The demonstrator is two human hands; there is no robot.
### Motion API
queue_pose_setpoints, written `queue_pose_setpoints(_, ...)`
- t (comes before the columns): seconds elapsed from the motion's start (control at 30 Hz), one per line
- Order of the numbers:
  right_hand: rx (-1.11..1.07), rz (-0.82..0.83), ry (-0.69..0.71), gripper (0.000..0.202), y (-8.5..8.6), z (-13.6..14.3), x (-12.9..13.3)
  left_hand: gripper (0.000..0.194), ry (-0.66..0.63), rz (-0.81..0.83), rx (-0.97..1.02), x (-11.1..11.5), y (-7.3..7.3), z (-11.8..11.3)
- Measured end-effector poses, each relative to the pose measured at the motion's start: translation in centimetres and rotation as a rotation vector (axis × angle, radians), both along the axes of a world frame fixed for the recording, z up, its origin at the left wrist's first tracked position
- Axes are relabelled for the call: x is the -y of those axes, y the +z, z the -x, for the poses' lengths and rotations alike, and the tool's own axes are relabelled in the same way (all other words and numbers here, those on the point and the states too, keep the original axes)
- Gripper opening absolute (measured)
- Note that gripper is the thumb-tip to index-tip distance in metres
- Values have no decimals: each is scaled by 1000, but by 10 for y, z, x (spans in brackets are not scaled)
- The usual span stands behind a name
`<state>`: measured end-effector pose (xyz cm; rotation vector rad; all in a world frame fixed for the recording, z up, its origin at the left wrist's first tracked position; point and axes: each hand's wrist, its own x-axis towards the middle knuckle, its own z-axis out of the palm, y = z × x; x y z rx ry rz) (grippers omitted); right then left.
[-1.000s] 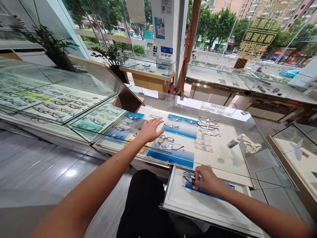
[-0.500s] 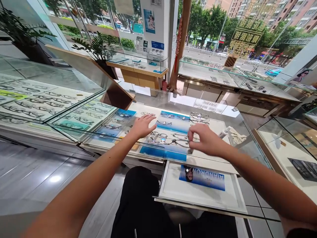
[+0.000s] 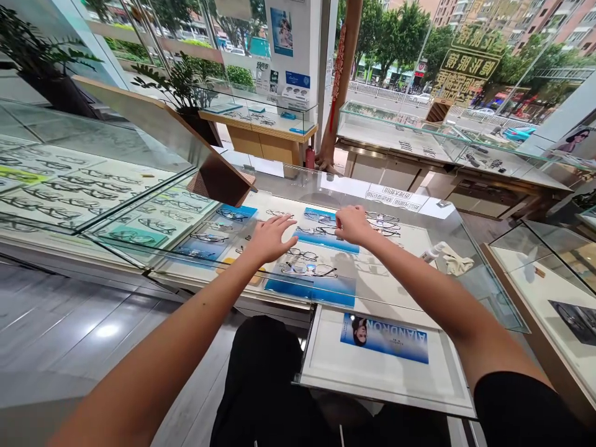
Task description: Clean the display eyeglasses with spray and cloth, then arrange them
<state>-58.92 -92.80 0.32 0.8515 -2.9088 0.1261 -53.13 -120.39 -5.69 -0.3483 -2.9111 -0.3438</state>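
Note:
My right hand [image 3: 352, 225] is over the glass showcase, fingers curled closed and pointing down at the far row of eyeglasses. Its fingertips meet the right side of a blue display card [image 3: 344, 241], close beside a pair of eyeglasses [image 3: 313, 230]. What the fingers pinch is hidden. My left hand [image 3: 270, 237] is open, with fingers spread, above the middle of the showcase and near a thin-framed pair [image 3: 278, 213]. Nearer to me lie a dark round-framed pair [image 3: 302, 254] and a thin-rimmed pair [image 3: 308, 269]. A faint pale eyeglass outline [image 3: 371, 267] shows below my right forearm.
A pulled-out drawer [image 3: 372, 379] with a blue printed card [image 3: 384, 338] lies before my lap. A tilted wooden-framed mirror [image 3: 205, 155] stands on the left. A white bottle [image 3: 433, 251] and cream cloth [image 3: 456, 259] are at right. More showcases surround this one.
My right hand has moved away from me and slightly left, from the near row to the far row. The blurred eyeglasses at its fingertips no longer show there. My left hand stays almost still.

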Motion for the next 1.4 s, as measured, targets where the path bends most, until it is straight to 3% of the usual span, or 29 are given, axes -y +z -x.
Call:
queue_pose_setpoints(0.47,9,44,19,6,-25,-7,-10,60,2,-5,1,0,-2,1)
queue_pose_setpoints(0.67,-18,32,-7,5,-25,-8,-12,59,7,6,1,0,-1,0)
queue_pose_setpoints(0.93,-74,30,-51,2,-30,-32,-11,59,7,23,-13,0,-2,1)
queue_pose_setpoints(1.3,-38,136,-43,10,-19,-43,-22,59,4,18,-25,-1,-2,1)
queue_pose_setpoints(1.4,-38,178,-52,8,-8,-51,-21,59,5,24,-22,-2,-1,0)
